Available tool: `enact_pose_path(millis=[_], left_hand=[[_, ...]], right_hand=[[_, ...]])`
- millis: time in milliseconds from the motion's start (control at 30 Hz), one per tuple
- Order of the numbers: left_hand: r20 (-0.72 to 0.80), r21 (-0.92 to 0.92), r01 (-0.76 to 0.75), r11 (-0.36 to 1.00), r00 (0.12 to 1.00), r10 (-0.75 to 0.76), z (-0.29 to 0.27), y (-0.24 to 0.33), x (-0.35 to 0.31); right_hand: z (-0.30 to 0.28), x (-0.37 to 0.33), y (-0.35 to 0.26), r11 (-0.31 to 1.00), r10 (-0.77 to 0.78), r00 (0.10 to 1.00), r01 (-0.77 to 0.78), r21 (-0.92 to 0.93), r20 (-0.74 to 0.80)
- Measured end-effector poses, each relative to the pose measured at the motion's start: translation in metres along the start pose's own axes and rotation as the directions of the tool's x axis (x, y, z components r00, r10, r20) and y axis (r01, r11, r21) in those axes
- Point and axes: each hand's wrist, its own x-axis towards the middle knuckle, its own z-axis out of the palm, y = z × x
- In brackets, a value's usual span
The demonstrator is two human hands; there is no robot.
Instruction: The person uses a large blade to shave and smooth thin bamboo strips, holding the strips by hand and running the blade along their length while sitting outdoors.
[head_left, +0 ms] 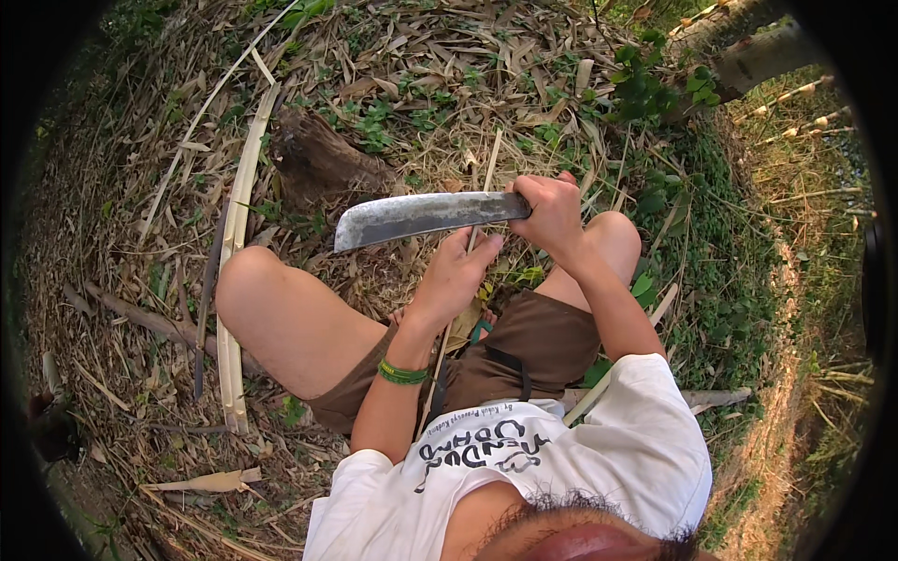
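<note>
My right hand [552, 213] is closed around the handle of a machete [412, 221]. The broad, worn grey blade points left and lies across a thin bamboo strip [493, 154], above my left hand. Between the thumb and fingers of my left hand [456, 279], the same strip is gripped just below the blade. From there it runs down past my wrist towards my lap, and its far end sticks out beyond the machete. A green band [402, 375] circles my left wrist. The machete's handle is mostly hidden in my right fist.
A brown wood stump [323, 161] stands beyond my left knee. Long split bamboo pieces [234, 271] lie to the left, beside a branch [140, 313]. Dry leaves and green plants cover the ground. A thick trunk [762, 61] rises at the far right.
</note>
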Motion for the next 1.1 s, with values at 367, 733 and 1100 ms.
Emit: enact_pose_path(millis=[367,733,1100], left_hand=[[0.163,-0.386,0.18,0.905,0.979,-0.126,-0.02,-0.002,-0.029],[0.103,-0.298,0.173,0.939,0.983,-0.149,-0.008,-0.002,-0.019],[0.171,-0.322,0.198,0.926,0.974,-0.149,-0.017,0.005,-0.045]], right_hand=[[-0.032,0.021,0.156,0.759,0.639,0.765,-0.644,-0.097,-0.084],[-0.001,-0.009,-0.013,0.997,0.043,0.997,-0.047,0.058,0.061],[0.002,0.043,0.12,0.776,0.596,0.803,-0.578,-0.252,-0.007]])
